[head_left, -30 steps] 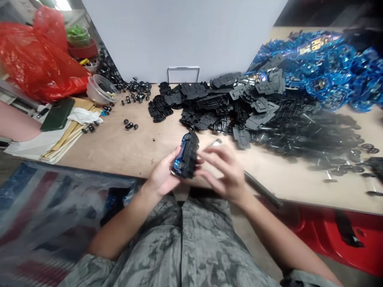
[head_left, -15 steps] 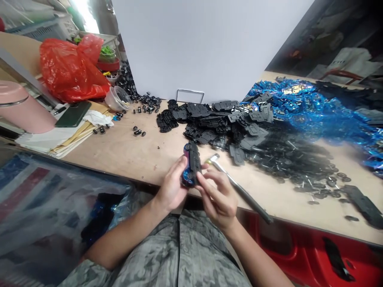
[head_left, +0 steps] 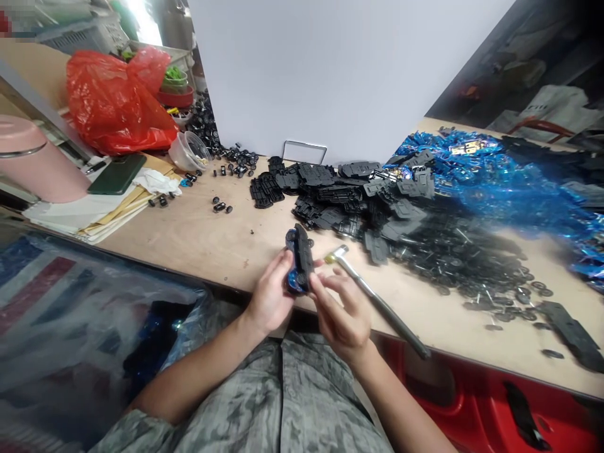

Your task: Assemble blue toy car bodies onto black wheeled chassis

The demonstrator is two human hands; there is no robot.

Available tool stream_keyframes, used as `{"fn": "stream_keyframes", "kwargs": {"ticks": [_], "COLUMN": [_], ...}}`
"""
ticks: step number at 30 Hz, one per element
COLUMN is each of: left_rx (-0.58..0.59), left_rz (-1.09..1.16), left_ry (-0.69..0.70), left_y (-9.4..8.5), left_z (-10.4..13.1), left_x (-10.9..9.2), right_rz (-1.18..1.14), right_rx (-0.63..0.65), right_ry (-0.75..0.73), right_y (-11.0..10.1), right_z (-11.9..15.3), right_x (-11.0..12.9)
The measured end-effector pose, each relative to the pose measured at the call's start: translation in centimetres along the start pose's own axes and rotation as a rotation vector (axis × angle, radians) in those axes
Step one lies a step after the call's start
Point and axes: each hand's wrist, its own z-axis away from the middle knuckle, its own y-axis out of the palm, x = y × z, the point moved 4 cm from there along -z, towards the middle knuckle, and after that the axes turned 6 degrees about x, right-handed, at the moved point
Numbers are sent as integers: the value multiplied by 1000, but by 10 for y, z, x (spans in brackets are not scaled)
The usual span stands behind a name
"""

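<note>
While my left hand grips the toy car just below frame centre, my right hand touches its edge, pinching or not I cannot tell; 1 hammer lies beside.

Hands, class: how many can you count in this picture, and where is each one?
2. The left hand holds the toy car by its blue side; the right hand has its fingertips at the car's black side, near the lower end. No other hand shows.

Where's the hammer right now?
In the head view, the hammer lies on the tabletop just beyond and right of the right hand, its handle reaching the front edge.
</note>
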Motion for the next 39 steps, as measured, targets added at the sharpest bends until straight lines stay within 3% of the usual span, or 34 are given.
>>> {"fn": "stream_keyframes", "kwargs": {"ticks": [4,11,14,17,20,24,27,31,35,39], "left_rx": [-13,-31,-70,-82,-89,-119,-167,-117,-24,32], "left_rz": [-20,-76,-94,-112,-151,-143,-52,45,-49,-265], "left_ry": [-2,50,69,60,37,2,-1,-75,-215,-195], "left_y": [-3,-11,-21,-33,-48,-61,-60,-45,-34,-29], "left_z": [-1,-2,-3,-2,0,5,11,15,18,22], "left_x": [2,-6,-12,-19,-31,-49,-55,-43,-26,-27], "right_rz": [58,-121,-274,-642,-1026,-1107,-777,-307,-219,-245], "right_rx": [29,49,-130,-227,-166,28,79,-46,14,79], "right_ry": [-33,61,302,741,1015,1102,1000,563,249,175], "right_y": [2,0,5,22,36,28,5,-15,2,18], "right_z": [3,-7,-2,12,23,33,36,12,-22,-43], "right_x": [-1,-8,-23,-45,-53,-51,-47,-32,-28,-36]}}
